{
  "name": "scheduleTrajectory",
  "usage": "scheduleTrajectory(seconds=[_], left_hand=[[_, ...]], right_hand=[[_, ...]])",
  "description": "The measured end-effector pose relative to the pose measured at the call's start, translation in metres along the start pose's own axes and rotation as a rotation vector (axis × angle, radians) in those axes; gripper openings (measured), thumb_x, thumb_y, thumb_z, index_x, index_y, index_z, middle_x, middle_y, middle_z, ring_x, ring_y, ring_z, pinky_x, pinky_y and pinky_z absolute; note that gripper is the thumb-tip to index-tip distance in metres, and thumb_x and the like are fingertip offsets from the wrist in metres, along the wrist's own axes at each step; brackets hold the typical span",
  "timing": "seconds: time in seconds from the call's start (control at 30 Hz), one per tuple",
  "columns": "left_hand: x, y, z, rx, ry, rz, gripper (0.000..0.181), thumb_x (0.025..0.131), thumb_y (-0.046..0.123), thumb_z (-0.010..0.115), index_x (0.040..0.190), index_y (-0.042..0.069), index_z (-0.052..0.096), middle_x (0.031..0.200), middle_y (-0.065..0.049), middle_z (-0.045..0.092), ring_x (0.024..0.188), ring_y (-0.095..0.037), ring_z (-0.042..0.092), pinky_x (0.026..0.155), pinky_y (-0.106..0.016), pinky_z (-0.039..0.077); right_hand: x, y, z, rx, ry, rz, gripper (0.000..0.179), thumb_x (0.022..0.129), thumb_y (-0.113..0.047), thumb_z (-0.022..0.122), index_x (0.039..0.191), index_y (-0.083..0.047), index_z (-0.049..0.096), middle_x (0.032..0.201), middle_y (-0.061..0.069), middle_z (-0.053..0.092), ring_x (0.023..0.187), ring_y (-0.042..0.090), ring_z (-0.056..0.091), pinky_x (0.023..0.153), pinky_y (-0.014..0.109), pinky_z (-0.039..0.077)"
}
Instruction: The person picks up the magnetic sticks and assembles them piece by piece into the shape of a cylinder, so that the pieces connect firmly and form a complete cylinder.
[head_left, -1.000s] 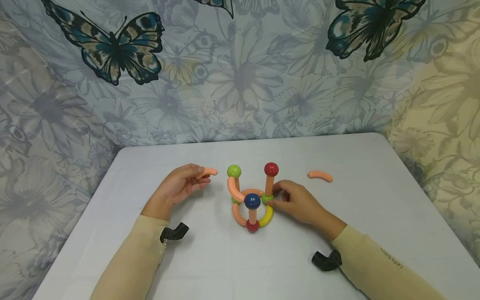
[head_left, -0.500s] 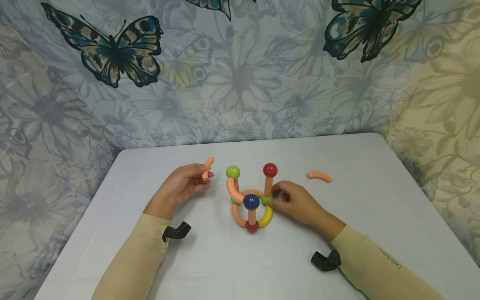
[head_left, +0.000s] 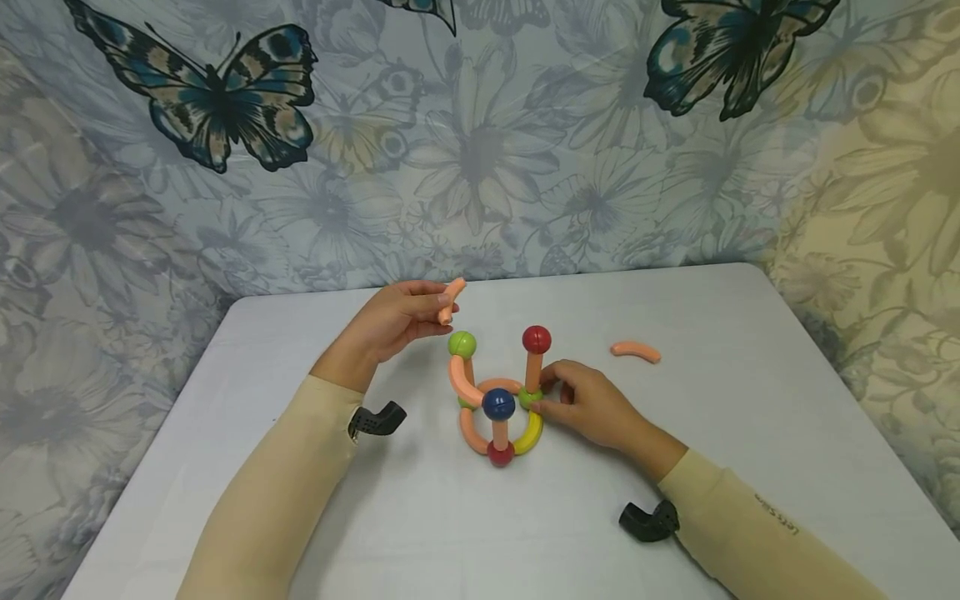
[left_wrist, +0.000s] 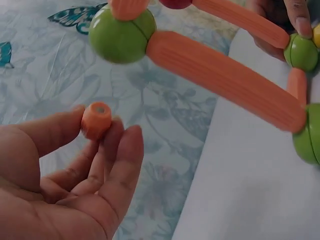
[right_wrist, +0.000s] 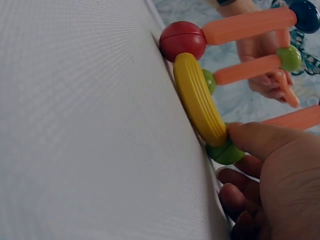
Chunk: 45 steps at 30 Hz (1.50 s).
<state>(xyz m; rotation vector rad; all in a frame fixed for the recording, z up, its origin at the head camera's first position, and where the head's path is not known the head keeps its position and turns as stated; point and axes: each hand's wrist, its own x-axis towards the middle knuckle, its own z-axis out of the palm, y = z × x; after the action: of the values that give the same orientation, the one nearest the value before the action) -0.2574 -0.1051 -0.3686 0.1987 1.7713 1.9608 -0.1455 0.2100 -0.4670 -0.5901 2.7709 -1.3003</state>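
Between thumb and fingers, my left hand pinches a curved orange magnetic stick, raised just behind and left of the upper green ball. In the left wrist view the stick shows a metal dot on its end. My right hand grips the low green ball at the right of a ball-and-stick structure. That structure has a ring of orange sticks and one yellow curved stick, with upright sticks topped by the green ball, a red ball and a blue ball.
A loose curved orange stick lies on the white table, right of the structure. Behind the table's back edge hangs a flowered cloth with butterflies. Each sleeve carries a black wrist mount.
My left hand has turned the orange stick more upright and moved it up and to the right, toward the upper green ball. The right hand stays on the low green ball.
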Motion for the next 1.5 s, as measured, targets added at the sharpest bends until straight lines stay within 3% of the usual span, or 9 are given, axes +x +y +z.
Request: scheduleTrajectory(seconds=[0.3,0.53,0.73,1.17,1.5], left_hand=[[0.013,0.014,0.024,0.125,-0.117,-0.026,0.042,0.106,0.010,0.070,0.141,-0.010,0.061,0.108,-0.017,0.070,0.103,-0.031,0.070,0.094,-0.039,0.059],[0.018,0.014,0.030,0.174,-0.192,-0.016,0.036,0.105,0.013,0.073,0.135,-0.007,0.070,0.094,-0.013,0.071,0.096,-0.031,0.067,0.084,-0.035,0.059],[0.018,0.013,0.032,0.205,-0.262,-0.021,0.030,0.105,0.016,0.074,0.128,-0.003,0.076,0.084,-0.009,0.067,0.085,-0.024,0.062,0.076,-0.030,0.052],[0.018,0.014,0.038,0.284,-0.272,-0.046,0.032,0.105,0.018,0.073,0.131,-0.001,0.077,0.110,-0.013,0.074,0.094,-0.021,0.064,0.071,-0.028,0.053],[0.016,0.018,0.036,0.318,-0.324,-0.036,0.028,0.105,0.017,0.072,0.127,0.001,0.080,0.097,-0.011,0.066,0.087,-0.020,0.059,0.070,-0.030,0.052]], right_hand=[[0.000,-0.001,0.000,-0.004,-0.007,0.017,0.031,0.094,-0.024,0.090,0.119,-0.014,0.075,0.106,-0.006,0.069,0.080,0.018,0.057,0.069,0.031,0.049],[0.000,0.001,0.000,-0.004,0.003,0.008,0.030,0.094,-0.024,0.090,0.118,-0.014,0.076,0.105,-0.007,0.069,0.079,0.017,0.057,0.068,0.031,0.049],[0.000,0.001,0.001,0.001,0.011,-0.010,0.029,0.094,-0.023,0.090,0.118,-0.015,0.076,0.104,-0.007,0.068,0.079,0.017,0.056,0.067,0.031,0.048],[-0.001,0.000,0.000,0.000,0.008,0.002,0.028,0.094,-0.022,0.090,0.117,-0.016,0.076,0.104,-0.006,0.069,0.080,0.018,0.056,0.068,0.031,0.048],[0.000,0.002,0.001,-0.006,0.012,0.001,0.027,0.094,-0.024,0.090,0.116,-0.017,0.076,0.103,-0.008,0.068,0.080,0.017,0.056,0.068,0.031,0.048]])
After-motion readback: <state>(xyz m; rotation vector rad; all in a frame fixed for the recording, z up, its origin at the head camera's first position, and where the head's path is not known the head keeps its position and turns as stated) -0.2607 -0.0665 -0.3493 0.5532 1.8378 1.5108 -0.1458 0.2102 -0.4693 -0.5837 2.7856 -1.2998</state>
